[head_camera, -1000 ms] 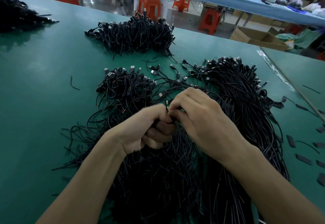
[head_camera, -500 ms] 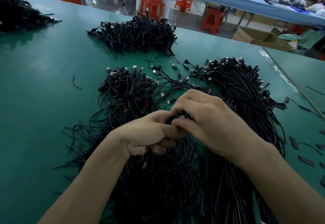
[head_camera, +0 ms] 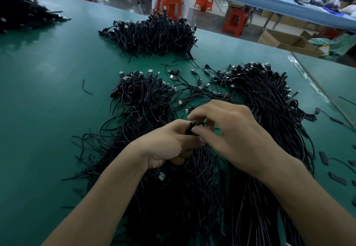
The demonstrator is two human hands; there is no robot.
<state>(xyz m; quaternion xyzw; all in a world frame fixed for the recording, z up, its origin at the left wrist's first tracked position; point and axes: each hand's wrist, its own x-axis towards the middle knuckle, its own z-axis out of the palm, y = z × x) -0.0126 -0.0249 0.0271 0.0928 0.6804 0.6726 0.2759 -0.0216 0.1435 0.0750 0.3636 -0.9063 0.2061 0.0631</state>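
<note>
Head view: the cable coil sits between my hands, just above the loose heap. My left hand is clamped round it, and a USB plug dangles under that palm. My right hand was bunched tight a second ago. Now its fingers have lifted and spread, with only thumb and forefinger nipping a turn. I judge the winding nearly done. Beyond lie the finished coils on the green table.

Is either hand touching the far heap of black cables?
No, the left hand and right hand pinch a small black cable bundle well short of that far heap.
</note>
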